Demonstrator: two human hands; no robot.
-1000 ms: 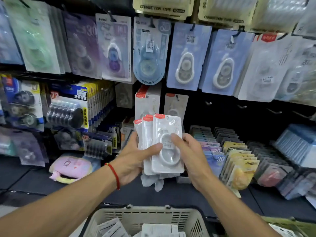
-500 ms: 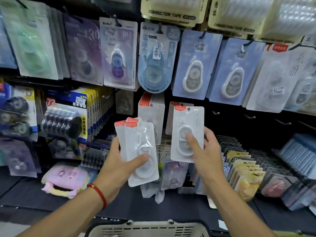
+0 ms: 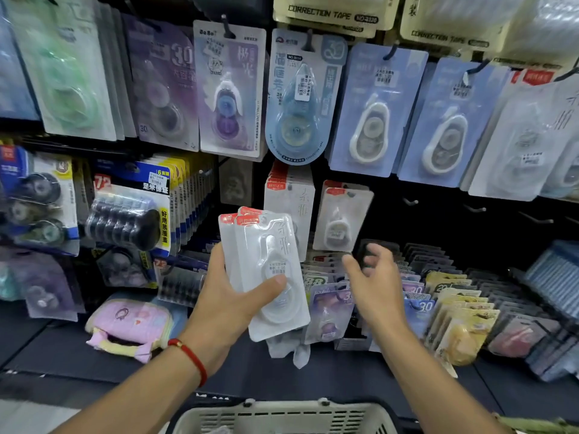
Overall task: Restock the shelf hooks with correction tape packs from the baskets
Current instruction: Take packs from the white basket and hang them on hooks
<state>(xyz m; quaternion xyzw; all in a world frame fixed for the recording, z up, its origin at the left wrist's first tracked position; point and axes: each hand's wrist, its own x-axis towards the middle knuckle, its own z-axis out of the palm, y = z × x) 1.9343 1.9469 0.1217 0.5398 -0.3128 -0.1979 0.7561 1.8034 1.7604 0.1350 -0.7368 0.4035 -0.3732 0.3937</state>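
Dark shop shelving (image 3: 438,233) hung with rows of carded correction tapes, flat stock laid in tiers along the ledge below. Left hand (image 3: 232,305), red string bracelet (image 3: 189,355) at the wrist, gripping a small fanned stack of white correction tape packs (image 3: 266,270), thumb pressed across the front blister, fingers curled behind. Right hand (image 3: 376,283) just beside the stack, not touching it, empty, fingers loosely spread and slightly blurred. One matching white pack (image 3: 341,217) hanging on a hook above the right hand, next to a thicker white bunch (image 3: 291,198). Bare hooks (image 3: 473,209) further right. Beige basket (image 3: 282,416) at the bottom edge, contents too cropped to tell.
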